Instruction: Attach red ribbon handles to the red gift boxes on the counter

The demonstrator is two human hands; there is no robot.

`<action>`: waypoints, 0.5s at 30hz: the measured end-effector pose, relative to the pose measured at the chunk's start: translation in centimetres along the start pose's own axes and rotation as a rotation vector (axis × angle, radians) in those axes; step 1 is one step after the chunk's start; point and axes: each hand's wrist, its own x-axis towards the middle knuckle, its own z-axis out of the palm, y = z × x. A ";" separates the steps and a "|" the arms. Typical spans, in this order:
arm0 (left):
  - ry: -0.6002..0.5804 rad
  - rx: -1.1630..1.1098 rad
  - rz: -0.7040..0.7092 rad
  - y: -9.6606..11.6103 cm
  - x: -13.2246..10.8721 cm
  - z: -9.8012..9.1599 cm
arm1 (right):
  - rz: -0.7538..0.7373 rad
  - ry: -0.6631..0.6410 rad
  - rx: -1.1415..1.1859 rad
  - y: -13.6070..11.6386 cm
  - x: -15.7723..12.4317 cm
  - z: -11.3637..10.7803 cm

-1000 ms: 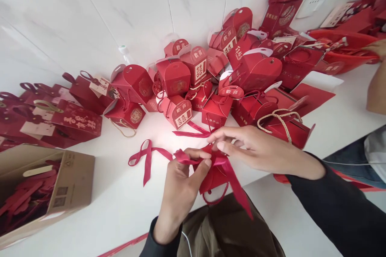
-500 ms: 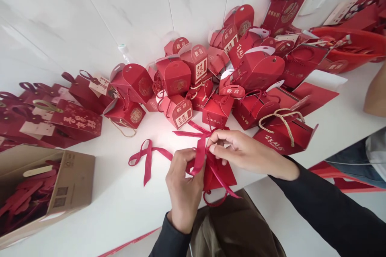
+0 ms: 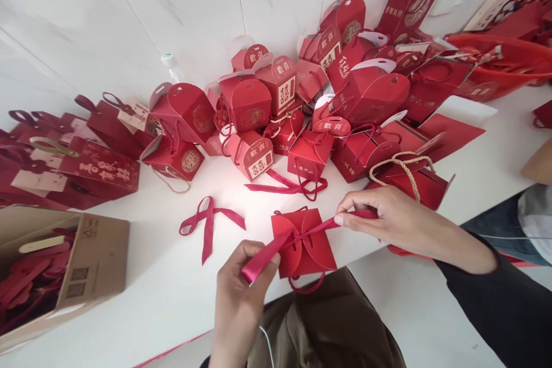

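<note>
A small red gift box (image 3: 309,259) with closed rounded flaps lies near the table's front edge. A crimson ribbon (image 3: 321,227) crosses its top, with a knot at the middle. My left hand (image 3: 246,276) pinches one ribbon end to the left of the box. To the right, my right hand (image 3: 373,215) holds the other end between thumb and fingers. The ribbon is stretched between both hands. A loose looped ribbon (image 3: 207,221) lies on the table at the left, and another ribbon (image 3: 280,184) lies behind the box.
Many red gift boxes (image 3: 248,104) are piled along the wall. Red bags (image 3: 101,167) stand at the left behind a cardboard box (image 3: 97,264) of ribbons. A red basin (image 3: 517,66) sits at the back right. Part of another person shows at the right edge.
My hands have moved apart, left hand to the left and right hand to the right, drawing the ribbon out over the box. The box top now shows.
</note>
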 end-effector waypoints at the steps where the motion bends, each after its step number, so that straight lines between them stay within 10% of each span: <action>1: -0.016 -0.084 -0.098 -0.1 0.0 -0.2 | 0.011 -0.008 0.001 0.4 0.0 0.3; 8: 0.068 -0.380 -0.243 -1.4 0.1 1.0 | -0.134 0.264 -0.068 -0.6 -1.4 3.8; 15: 0.063 -0.463 -0.218 -1.7 -0.3 1.7 | -0.169 0.178 -0.085 -1.2 -2.6 7.3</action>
